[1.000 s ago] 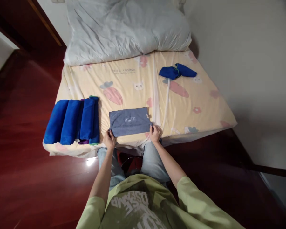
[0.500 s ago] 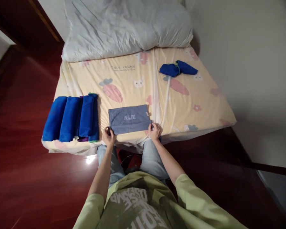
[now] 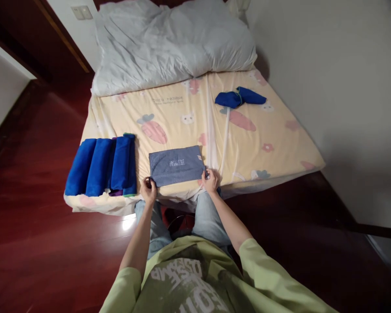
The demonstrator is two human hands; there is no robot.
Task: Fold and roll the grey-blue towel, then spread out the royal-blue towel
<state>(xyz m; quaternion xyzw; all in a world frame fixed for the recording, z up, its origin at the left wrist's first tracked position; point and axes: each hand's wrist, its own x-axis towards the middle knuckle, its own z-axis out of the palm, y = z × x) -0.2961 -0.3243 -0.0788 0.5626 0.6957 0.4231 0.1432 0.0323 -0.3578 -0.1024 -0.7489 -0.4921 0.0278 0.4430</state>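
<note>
Two hands pinch the near corners of a grey towel (image 3: 177,165) lying flat at the bed's (image 3: 280,143) near edge: left hand (image 3: 148,191), right hand (image 3: 210,181). Dark red floor (image 3: 35,243) surrounds it; duvet (image 3: 172,39) heaped behind. Rolled blue towels (image 3: 101,167) sit left. The towel's lettering is unreadable.

One grey towel (image 3: 177,165) lies at the frame's center. At the left sit four rolled blue towels (image 3: 101,166) (with a purple one (image 3: 114,193) peeking out beneath them). One loose blue towel (image 3: 239,97) lies upper right. One duvet (image 3: 172,41) fills the top. Two hands (image 3: 148,190) meet the grey towel's near corners.
</note>
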